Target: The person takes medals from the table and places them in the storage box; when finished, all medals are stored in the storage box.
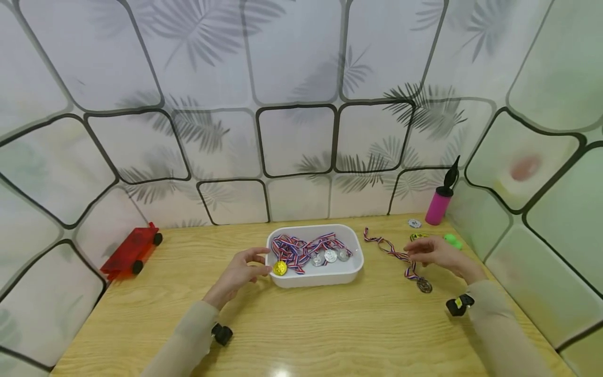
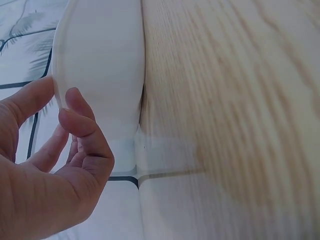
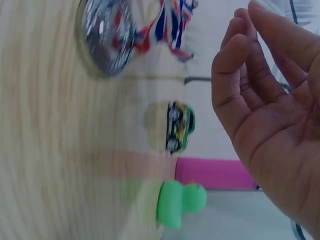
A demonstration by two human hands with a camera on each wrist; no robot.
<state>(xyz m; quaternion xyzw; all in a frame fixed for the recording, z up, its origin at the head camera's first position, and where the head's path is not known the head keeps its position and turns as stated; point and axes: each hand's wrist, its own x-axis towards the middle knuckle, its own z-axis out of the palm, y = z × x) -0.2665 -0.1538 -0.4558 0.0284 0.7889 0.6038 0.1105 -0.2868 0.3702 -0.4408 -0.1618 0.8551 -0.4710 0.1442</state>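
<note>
Table (image 1: 330,324); possibly toy car (image 3: 179,127), blurred.

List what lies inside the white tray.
The white tray holds one gold medal and three silver medals on tangled red, white and blue ribbons. Anything beneath the ribbons is covered; the left hand touches the tray's end.

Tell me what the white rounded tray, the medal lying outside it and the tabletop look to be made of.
White rounded tray: likely plastic, with smooth, slightly glossy, softly rounded walls.
Dark medal on a striped ribbon: metal-looking disc, shiny and embossed in the right wrist view; could be plated plastic. Its ribbon looks woven.
Tabletop: light wood or wood-grain laminate, with a glossy glare spot.
</note>
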